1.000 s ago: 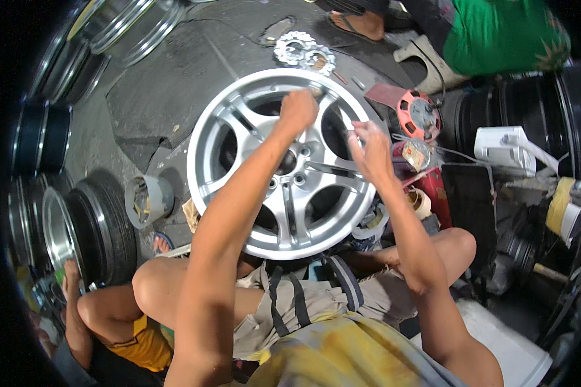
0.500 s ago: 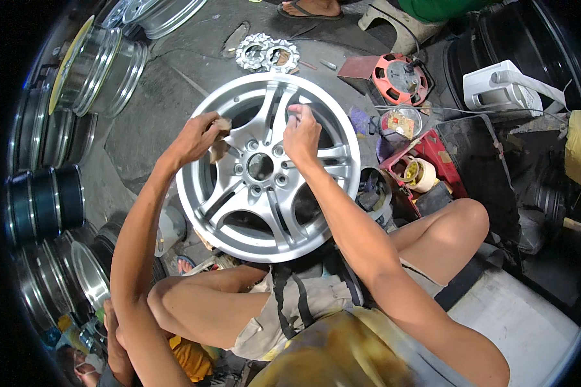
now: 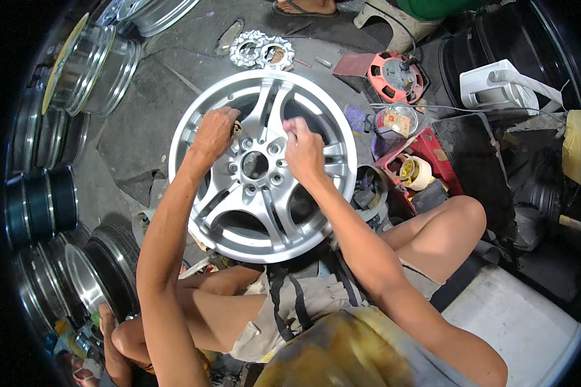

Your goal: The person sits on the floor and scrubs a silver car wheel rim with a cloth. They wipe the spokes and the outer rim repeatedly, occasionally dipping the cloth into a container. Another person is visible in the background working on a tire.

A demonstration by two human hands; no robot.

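a: in the head view, where's the silver wheel rim (image 3: 257, 201)?
b: right before the person, just beyond the beige shorts (image 3: 324, 295), left of the red bin (image 3: 438, 158).
a: which way does it point?
b: face up. it's round, so take the axis through its hub, which runs upward; one spoke pair points away from the body, leaning slightly right.
a: and the fingers?
b: the left hand (image 3: 215, 135) has them closed around a tan scrap (image 3: 237, 129), mostly hidden, long axis unclear. the right hand (image 3: 305, 153) has them curled over the spokes; i can't tell whether they grip anything.
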